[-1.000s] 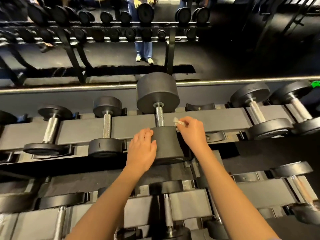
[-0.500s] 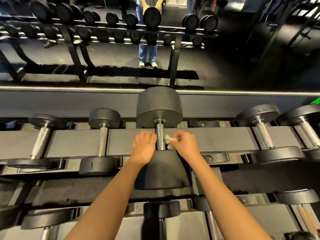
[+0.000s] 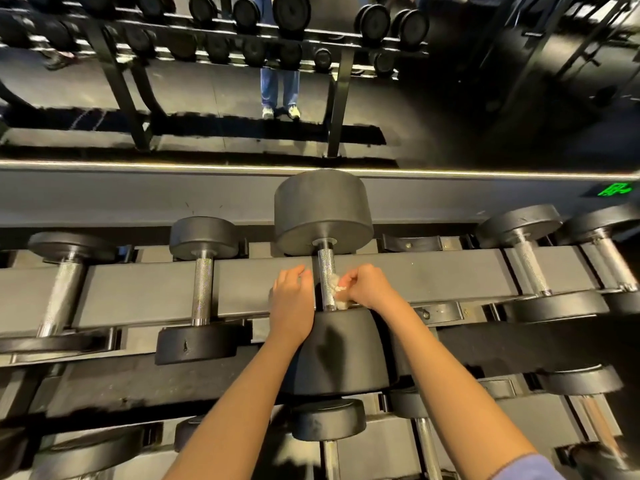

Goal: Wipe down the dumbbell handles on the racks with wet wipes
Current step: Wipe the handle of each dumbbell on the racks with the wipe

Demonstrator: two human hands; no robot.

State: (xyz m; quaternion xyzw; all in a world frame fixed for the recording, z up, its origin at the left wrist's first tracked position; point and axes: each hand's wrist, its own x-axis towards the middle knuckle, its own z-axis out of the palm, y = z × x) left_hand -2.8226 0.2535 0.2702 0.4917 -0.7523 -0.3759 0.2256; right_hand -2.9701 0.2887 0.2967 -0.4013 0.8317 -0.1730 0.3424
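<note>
Head view, looking down on the large dumbbell (image 3: 323,209) lying across the top rack rail (image 3: 138,292) at centre, with the knurled handle (image 3: 325,268) pointing away. Pinching a bunched wet wipe (image 3: 336,291) in the right hand (image 3: 367,287) and pressing it against the handle's lower right side, just above the near head (image 3: 341,351). A second ago holding that wipe clear of the metal, so probably only now starting on this handle, with the upper stretch not yet reached. Resting the left hand (image 3: 291,303) just left of the handle, fingers loosely bent and grasping nothing, having slid up off the near head. Flanking this: a smaller dumbbell (image 3: 202,285) to the left and a pair of dumbbells (image 3: 530,268) to the right, well apart. Hemming in the wiping room: the thick heads at either end.
</note>
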